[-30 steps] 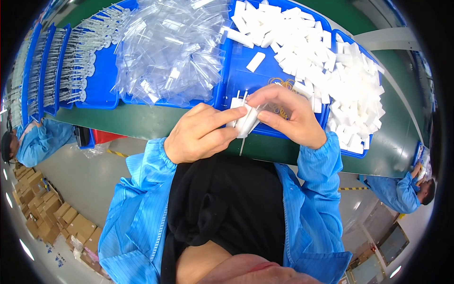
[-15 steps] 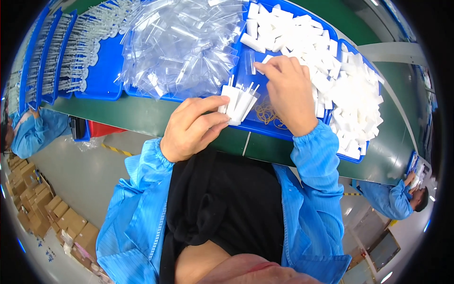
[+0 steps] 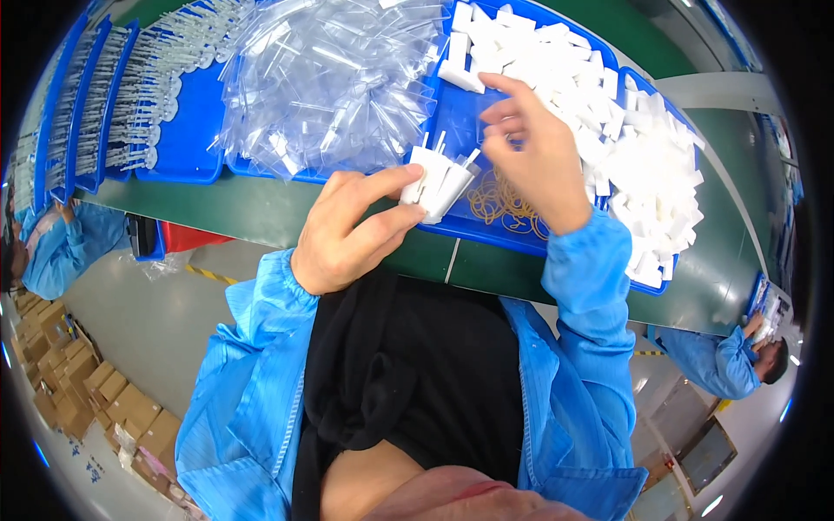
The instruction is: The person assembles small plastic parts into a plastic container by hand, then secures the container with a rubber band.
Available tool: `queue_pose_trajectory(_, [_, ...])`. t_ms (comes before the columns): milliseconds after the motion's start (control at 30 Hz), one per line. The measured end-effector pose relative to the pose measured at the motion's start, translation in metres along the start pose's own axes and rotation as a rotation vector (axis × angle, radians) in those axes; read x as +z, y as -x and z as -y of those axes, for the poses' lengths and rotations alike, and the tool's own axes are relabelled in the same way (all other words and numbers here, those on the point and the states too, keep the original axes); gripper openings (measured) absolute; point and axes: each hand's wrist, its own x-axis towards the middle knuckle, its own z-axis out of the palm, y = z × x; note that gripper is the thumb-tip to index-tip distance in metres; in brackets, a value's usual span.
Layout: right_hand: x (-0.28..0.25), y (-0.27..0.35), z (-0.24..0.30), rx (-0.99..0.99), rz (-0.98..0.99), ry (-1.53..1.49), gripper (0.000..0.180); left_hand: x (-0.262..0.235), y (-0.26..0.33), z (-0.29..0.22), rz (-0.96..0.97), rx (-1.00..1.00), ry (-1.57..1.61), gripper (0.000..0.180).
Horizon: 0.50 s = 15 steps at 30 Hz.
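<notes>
My left hand (image 3: 352,226) pinches a fanned bundle of small white pieces (image 3: 443,187) between thumb and fingers. Thin white stems stick up from the bundle; their exact kind cannot be made out. My right hand (image 3: 543,161) is over the middle blue tray (image 3: 456,227), its fingers bent and apart, slightly blurred. Its index fingertip is close to a loose white block (image 3: 460,76). I see nothing clearly held in that hand. Below it, tan rubber bands (image 3: 504,204) lie in the tray.
Clear plastic sleeves (image 3: 330,87) heap up left of centre. White blocks (image 3: 539,61) fill the tray behind my right hand, and more white pieces (image 3: 651,200) the tray at right. Blue racks of thin stemmed parts (image 3: 130,104) stand far left. Co-workers (image 3: 717,360) sit at both sides.
My right hand has drawn its fingers apart and shifted slightly right; the clear sleeve at its fingertips no longer shows there. My left hand keeps the white bundle, tilted slightly differently.
</notes>
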Motion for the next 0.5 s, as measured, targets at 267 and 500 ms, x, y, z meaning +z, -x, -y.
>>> queue_pose_trajectory(267, [-0.010, 0.024, 0.016, 0.220, -0.193, -1.019, 0.046, 0.002, -0.013, -0.001, 0.127, 0.074, 0.055, 0.030])
queue_pose_trajectory(500, [-0.018, 0.035, 0.006, 0.215, -0.168, -1.082, 0.034, 0.000, -0.025, -0.008, 0.184, 0.128, -0.006, 0.030])
